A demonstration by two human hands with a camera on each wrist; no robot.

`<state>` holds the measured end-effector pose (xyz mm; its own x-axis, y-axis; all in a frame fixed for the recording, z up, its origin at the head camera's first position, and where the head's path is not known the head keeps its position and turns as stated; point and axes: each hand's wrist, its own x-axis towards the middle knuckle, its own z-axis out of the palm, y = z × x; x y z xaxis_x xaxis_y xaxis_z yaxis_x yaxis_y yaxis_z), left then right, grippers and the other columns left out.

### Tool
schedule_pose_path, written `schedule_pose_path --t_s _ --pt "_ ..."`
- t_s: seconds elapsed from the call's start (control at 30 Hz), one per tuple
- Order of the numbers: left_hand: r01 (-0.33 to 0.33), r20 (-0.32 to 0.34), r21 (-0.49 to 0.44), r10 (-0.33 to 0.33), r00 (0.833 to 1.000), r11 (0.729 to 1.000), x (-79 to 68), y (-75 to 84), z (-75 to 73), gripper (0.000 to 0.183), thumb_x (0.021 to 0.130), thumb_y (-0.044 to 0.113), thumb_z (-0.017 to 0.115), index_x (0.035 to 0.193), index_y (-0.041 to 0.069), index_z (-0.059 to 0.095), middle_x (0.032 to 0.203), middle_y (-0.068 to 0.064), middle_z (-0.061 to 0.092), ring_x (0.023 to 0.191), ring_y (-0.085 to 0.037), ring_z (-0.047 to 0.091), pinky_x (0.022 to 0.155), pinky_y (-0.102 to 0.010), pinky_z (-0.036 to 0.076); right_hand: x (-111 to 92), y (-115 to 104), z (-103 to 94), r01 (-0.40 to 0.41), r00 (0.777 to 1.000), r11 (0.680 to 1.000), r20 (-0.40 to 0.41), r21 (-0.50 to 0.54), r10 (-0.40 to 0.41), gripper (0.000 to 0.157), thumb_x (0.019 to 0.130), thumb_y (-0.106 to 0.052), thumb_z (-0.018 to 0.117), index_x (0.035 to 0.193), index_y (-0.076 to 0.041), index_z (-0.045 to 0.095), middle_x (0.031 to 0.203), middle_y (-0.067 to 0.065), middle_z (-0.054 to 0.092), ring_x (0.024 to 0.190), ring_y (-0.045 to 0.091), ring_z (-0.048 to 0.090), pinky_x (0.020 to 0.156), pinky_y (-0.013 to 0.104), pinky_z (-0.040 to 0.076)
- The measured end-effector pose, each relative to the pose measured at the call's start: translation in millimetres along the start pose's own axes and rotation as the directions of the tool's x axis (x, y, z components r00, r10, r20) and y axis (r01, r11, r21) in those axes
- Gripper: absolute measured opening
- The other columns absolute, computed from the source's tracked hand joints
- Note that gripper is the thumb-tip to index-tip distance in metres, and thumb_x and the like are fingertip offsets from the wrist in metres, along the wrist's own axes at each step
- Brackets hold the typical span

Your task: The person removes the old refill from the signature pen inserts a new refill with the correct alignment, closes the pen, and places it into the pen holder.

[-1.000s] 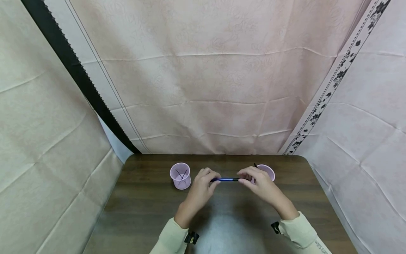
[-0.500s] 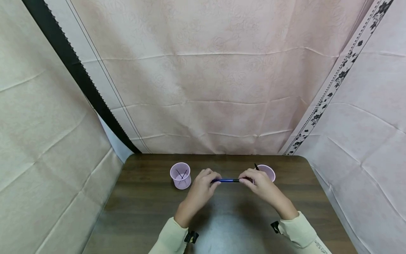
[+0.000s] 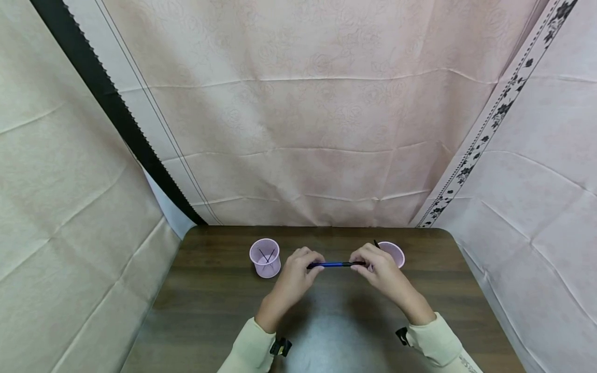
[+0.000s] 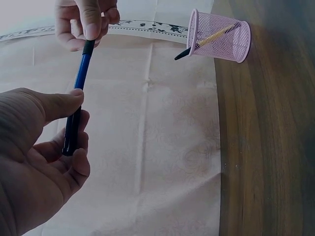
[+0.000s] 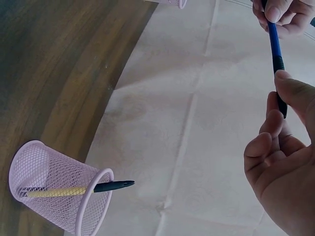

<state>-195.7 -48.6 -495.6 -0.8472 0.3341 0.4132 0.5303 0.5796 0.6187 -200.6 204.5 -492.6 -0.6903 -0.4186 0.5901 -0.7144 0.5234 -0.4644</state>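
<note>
A blue pen (image 3: 333,264) with black ends is held level above the table between both hands. My left hand (image 3: 294,277) pinches its left end between thumb and fingers. At the other end, my right hand (image 3: 380,272) grips the black tip part with thumb and fingertips. The left wrist view shows the blue barrel (image 4: 82,71) running from one hand to the other. In the right wrist view the dark grip and pointed tip (image 5: 282,105) lie between thumb and fingers. Behind the right hand stands a pink mesh cup (image 5: 61,184) holding a yellow pen (image 5: 59,191) with a black end.
Another pink cup (image 3: 265,258) stands to the left of my left hand, with crossed dark lines showing inside. Both cups are toward the back of the dark wooden table (image 3: 210,311). Pale cloth (image 3: 298,129) hangs behind the table and on both sides.
The right hand has shifted very slightly left, and a little more of the pen's dark tip shows at its fingers. The cups have not moved.
</note>
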Motion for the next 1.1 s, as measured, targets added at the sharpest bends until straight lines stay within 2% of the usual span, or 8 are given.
schedule_pose_path --t_s 0.33,0.5,0.63,0.87,1.1 --pt "-0.026 -0.022 0.023 0.027 0.999 0.999 -1.7 2.5 -0.3 0.009 0.090 0.010 0.080 0.096 0.016 0.075 0.092 0.003 0.064 0.086 -0.012 0.057 0.074 -0.025 0.052 -2.6 0.0 -1.3 -0.036 0.999 0.999 0.017 0.024 0.035 0.025 0.082 0.000 0.084 0.098 -0.014 0.071 0.092 -0.004 0.065 0.078 0.009 0.056 0.062 0.028 0.053" --pt "-0.032 -0.019 0.037 0.032 0.999 0.999 -2.1 3.9 -1.3 0.010 0.091 0.010 0.079 0.098 0.016 0.076 0.093 0.003 0.065 0.089 -0.012 0.058 0.076 -0.026 0.053 -3.0 -1.0 -4.4 -0.104 0.993 0.994 0.062 0.043 0.101 0.026 0.085 -0.006 0.083 0.106 -0.017 0.072 0.097 -0.005 0.066 0.082 0.007 0.059 0.067 0.024 0.053" --pt "-0.051 -0.028 0.041 0.052 0.998 0.998 -1.8 4.2 -1.4 0.011 0.090 0.010 0.080 0.098 0.015 0.076 0.093 0.003 0.065 0.089 -0.013 0.059 0.076 -0.027 0.053 -2.6 -0.8 -6.0 -0.142 0.986 0.989 0.097 0.034 0.138 0.022 0.089 -0.010 0.081 0.108 -0.020 0.073 0.100 -0.008 0.068 0.085 0.003 0.060 0.069 0.028 0.056" --pt "-0.073 -0.042 0.029 0.074 0.996 0.997 -1.8 2.0 -0.4 0.013 0.087 0.007 0.081 0.096 0.014 0.076 0.091 0.002 0.065 0.088 -0.014 0.059 0.074 -0.027 0.053 -1.8 0.8 -5.9 -0.128 0.984 0.992 0.129 0.009 0.126 0.008 0.093 -0.013 0.076 0.099 -0.019 0.076 0.092 -0.009 0.071 0.079 0.002 0.056 0.064 0.029 0.052" --pt "-0.054 0.012 0.065 0.054 0.998 0.996 -1.9 1.6 -1.4 0.011 0.090 0.009 0.080 0.098 0.015 0.075 0.092 0.003 0.064 0.088 -0.013 0.058 0.076 -0.027 0.053 -1.9 1.1 -4.5 -0.124 0.983 0.992 0.137 0.009 0.122 0.007 0.093 -0.014 0.076 0.098 -0.018 0.076 0.092 -0.006 0.072 0.080 0.004 0.058 0.065 0.026 0.052"
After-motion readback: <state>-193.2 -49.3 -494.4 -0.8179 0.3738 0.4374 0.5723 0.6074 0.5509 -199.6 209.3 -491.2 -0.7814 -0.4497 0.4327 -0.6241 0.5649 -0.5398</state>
